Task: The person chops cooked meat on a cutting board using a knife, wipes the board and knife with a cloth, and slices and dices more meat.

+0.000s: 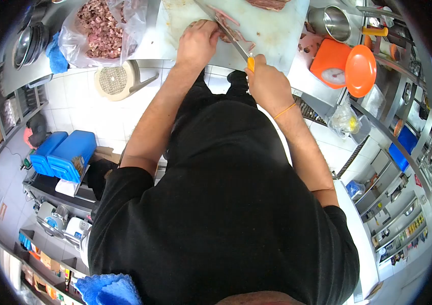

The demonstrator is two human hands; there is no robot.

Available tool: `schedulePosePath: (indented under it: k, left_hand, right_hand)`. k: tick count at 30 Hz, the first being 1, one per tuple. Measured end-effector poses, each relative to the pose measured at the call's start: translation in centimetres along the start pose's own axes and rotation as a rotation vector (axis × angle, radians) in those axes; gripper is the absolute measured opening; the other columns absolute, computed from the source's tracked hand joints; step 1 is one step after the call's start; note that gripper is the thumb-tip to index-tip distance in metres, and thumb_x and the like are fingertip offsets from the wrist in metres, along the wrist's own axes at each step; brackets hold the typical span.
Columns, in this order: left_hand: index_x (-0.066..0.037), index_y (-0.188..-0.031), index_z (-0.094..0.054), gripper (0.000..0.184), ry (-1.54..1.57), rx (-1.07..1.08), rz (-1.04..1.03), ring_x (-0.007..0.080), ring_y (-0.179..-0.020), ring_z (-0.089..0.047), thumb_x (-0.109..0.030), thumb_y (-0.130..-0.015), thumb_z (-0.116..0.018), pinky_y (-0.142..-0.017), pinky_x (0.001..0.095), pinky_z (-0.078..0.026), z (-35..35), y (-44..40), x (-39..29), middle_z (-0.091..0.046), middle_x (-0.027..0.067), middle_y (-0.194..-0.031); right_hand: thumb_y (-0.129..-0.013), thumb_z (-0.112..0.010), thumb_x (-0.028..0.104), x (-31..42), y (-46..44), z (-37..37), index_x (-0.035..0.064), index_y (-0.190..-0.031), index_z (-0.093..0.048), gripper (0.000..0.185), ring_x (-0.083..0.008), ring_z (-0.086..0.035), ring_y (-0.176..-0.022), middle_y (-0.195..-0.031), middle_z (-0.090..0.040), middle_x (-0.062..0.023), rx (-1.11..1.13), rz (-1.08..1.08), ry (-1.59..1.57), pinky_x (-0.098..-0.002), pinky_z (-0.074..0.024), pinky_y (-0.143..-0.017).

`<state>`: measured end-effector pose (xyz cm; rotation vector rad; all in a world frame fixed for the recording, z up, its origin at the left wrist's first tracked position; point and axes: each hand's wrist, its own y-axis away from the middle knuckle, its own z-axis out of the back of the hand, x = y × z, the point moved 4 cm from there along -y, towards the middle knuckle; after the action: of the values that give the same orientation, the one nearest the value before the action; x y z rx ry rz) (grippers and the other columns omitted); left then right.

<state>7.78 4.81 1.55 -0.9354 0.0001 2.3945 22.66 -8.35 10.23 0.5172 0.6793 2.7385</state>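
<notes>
My right hand [269, 84] is wrapped round the yellow handle of a knife [240, 49], whose long blade slants up and left over the white cutting board [272, 38]. Under and beside the blade lies a thin strip of raw meat [224, 26]. My left hand [196, 43] presses on that meat with curled fingers, close to the blade; the fingertips are partly hidden. A larger slab of raw meat [267, 4] rests at the board's far edge, cut off by the frame.
Left of the board stands a clear plastic bag [133, 35] of diced meat [101, 28], with a blue cloth [56, 55] beside it. To the right are a steel pot [335, 24] and an orange scale [329, 63] with an orange dish [361, 71]. A beige stool [135, 87] is below the counter.
</notes>
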Motion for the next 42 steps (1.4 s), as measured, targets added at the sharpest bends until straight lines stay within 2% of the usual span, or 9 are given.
schedulePosePath:
  k: [12,15,24,27,30,32,35,38,42]
  left_hand:
    - [-0.007,-0.1,-0.076,0.011,0.016,-0.043,-0.069,0.033,-0.095,-0.073,-0.008,-0.089,-0.076,-0.086,0.0447,-0.058,-0.1,0.0,0.4,-0.076,0.0099,-0.101]
    - [-0.007,-0.099,-0.076,0.01,0.002,-0.036,-0.081,0.0328,-0.095,-0.073,-0.008,-0.089,-0.075,-0.086,0.045,-0.059,-0.3,-0.2,0.5,-0.076,0.01,-0.1]
    - [-0.007,-0.101,-0.077,0.011,-0.027,0.013,-0.101,0.0315,-0.098,-0.074,-0.007,-0.09,-0.073,-0.088,0.0435,-0.06,0.3,-0.5,0.5,-0.078,0.0102,-0.104]
    - [-0.007,-0.104,-0.077,0.013,0.018,0.042,-0.093,0.032,-0.099,-0.074,-0.007,-0.091,-0.073,-0.089,0.0436,-0.06,0.5,-0.5,0.5,-0.078,0.0105,-0.105]
    - [-0.007,-0.105,-0.076,0.014,0.074,0.039,-0.095,0.0332,-0.101,-0.073,-0.008,-0.092,-0.073,-0.09,0.0436,-0.06,1.5,-0.4,0.2,-0.078,0.011,-0.108]
    - [-0.007,-0.106,-0.077,0.015,0.071,0.037,-0.1,0.0344,-0.103,-0.073,-0.008,-0.092,-0.074,-0.091,0.0439,-0.06,1.6,-0.3,0.5,-0.077,0.0113,-0.111]
    - [-0.008,-0.108,-0.077,0.017,-0.017,0.031,-0.153,0.033,-0.108,-0.072,-0.009,-0.091,-0.076,-0.093,0.0427,-0.059,2.7,-1.3,-1.6,-0.077,0.0104,-0.112]
    - [-0.011,-0.109,-0.077,0.019,-0.044,0.134,-0.347,0.0306,-0.112,-0.069,-0.013,-0.09,-0.076,-0.099,0.0434,-0.055,1.2,-2.2,-3.7,-0.075,0.0072,-0.119]
    - [-0.012,-0.105,-0.076,0.017,-0.208,0.26,-0.477,0.0267,-0.117,-0.066,-0.015,-0.088,-0.075,-0.104,0.0464,-0.049,-1.1,-2.4,-6.1,-0.07,0.0036,-0.122]
  right_hand:
    - [-0.106,-0.061,0.029,-1.3,-1.0,-3.1,-0.0019,-0.111,-0.051,0.032,-0.0443,-0.076,-0.08,-0.082,-0.075,-0.0239,0.033,-0.039,-0.02,-0.0544,-0.0601,-0.072]
    - [-0.105,-0.061,0.027,-0.9,-1.9,-3.5,-0.0046,-0.116,-0.052,0.034,-0.0456,-0.075,-0.082,-0.085,-0.074,-0.0256,0.042,-0.05,-0.062,-0.0557,-0.0596,-0.074]
    - [-0.106,-0.061,0.031,-0.3,-6.9,-4.7,-0.0052,-0.125,-0.054,0.042,-0.0508,-0.072,-0.083,-0.088,-0.073,-0.0299,-0.162,0.116,-0.162,-0.0579,-0.0567,-0.075]
    - [-0.106,-0.062,0.033,-0.2,-4.4,-1.2,-0.002,-0.12,-0.055,0.038,-0.0513,-0.071,-0.082,-0.085,-0.073,-0.0291,-0.115,0.096,-0.191,-0.0592,-0.0555,-0.074]
    - [-0.105,-0.061,0.03,-1.8,-1.3,0.5,0.0005,-0.122,-0.055,0.035,-0.0472,-0.074,-0.087,-0.087,-0.074,-0.0275,-0.03,-0.044,-0.154,-0.0566,-0.0578,-0.074]
    - [-0.105,-0.062,0.032,-3.4,0.4,0.5,0.0007,-0.12,-0.054,0.035,-0.0481,-0.073,-0.084,-0.084,-0.073,-0.0271,-0.064,-0.058,-0.143,-0.0577,-0.0572,-0.073]
    - [-0.106,-0.063,0.034,-6.2,2.2,-0.3,0.001,-0.116,-0.054,0.035,-0.0487,-0.072,-0.078,-0.078,-0.072,-0.0264,-0.136,-0.068,-0.163,-0.0583,-0.0567,-0.069]
    - [-0.106,-0.063,0.032,-7.5,3.4,-0.6,0.0002,-0.115,-0.053,0.035,-0.0497,-0.071,-0.077,-0.078,-0.071,-0.0278,-0.179,-0.097,-0.192,-0.0582,-0.0558,-0.066]
    - [-0.106,-0.065,0.032,-8.6,3.9,-1.1,-0.0008,-0.114,-0.053,0.035,-0.0528,-0.07,-0.078,-0.079,-0.069,-0.031,-0.189,-0.13,-0.229,-0.0591,-0.0539,-0.065]
